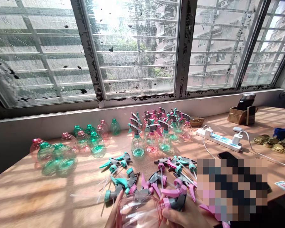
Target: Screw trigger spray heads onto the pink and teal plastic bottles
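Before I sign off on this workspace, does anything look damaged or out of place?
The window frame looks worn, its grey surface patchy and blackened, and dark flecks mark the glass. Loose spray heads lie jumbled on the table, while bottles behind them stand upright.

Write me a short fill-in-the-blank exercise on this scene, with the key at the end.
1. The left hand holds a bottle tinted ____, not green.
2. The right hand grips the sprayer head at the bottle's ____.
3. The fitted spray bottles stand to the ____ of the headless bottles.
4. The power strip is coloured ____.
Missing words: pink; neck; right; white.
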